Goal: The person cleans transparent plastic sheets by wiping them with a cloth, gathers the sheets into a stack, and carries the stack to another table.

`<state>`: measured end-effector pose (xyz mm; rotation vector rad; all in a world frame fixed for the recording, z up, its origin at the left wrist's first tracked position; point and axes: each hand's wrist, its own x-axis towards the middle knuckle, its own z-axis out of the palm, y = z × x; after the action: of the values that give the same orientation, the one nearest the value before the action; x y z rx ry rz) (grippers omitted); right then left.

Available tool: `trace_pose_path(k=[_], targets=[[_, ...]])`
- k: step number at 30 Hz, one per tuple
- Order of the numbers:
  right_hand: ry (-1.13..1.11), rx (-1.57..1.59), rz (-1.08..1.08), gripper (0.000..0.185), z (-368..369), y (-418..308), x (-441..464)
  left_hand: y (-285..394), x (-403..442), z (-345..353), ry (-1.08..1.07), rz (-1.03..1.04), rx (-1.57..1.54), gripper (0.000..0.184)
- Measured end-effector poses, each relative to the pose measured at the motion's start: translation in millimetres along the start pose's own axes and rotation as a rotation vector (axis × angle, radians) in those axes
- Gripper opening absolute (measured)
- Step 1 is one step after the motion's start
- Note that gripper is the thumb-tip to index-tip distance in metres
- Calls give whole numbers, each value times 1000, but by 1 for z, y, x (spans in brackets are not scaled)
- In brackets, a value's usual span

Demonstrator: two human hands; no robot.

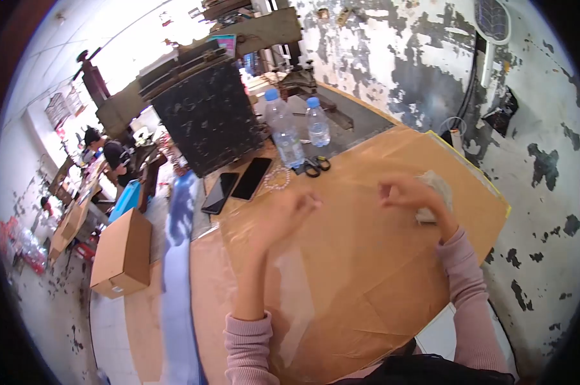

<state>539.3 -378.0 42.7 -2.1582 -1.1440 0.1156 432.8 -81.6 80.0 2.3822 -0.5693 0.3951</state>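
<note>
My left hand (296,208), slightly blurred, is raised over the brown-paper-covered table (360,276) with its fingers curled and the tips drawn together. Opposite it, my right hand (405,192) has its fingers bent in a pinch. Whatever either pinch may hold is too small to make out. Beyond my left hand lie a beaded loop (277,179), black-handled scissors (317,167) and two dark smartphones (251,178) (220,192). Partly hidden behind my right wrist is a crumpled clear plastic piece (438,186).
Two blue-capped water bottles (285,131) (317,123) stand at the back beside a large black block (206,112). A cardboard box (123,253) and a long blue cloth strip (177,276) are at left. A person (113,157) works farther off. A peeling wall (533,192) borders the right.
</note>
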Motion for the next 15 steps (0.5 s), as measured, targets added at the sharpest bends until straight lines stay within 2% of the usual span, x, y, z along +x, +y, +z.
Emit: trace_pose_path(k=[1, 4, 6, 9, 15], targets=[[10, 19, -2, 18, -15, -16, 10, 9, -4, -24, 66, 7, -46, 15], [131, 148, 26, 12, -59, -71, 28, 17, -26, -67, 324, -141, -350, 17], [328, 550, -148, 12, -66, -102, 26, 30, -43, -89, 356, -161, -358, 17], [556, 622, -290, 12, -57, -122, 20, 43, -57, -101, 402, -102, -371, 15], [692, 571, -376, 11, -58, -131, 7, 57, -62, -105, 339, -70, -419, 12]])
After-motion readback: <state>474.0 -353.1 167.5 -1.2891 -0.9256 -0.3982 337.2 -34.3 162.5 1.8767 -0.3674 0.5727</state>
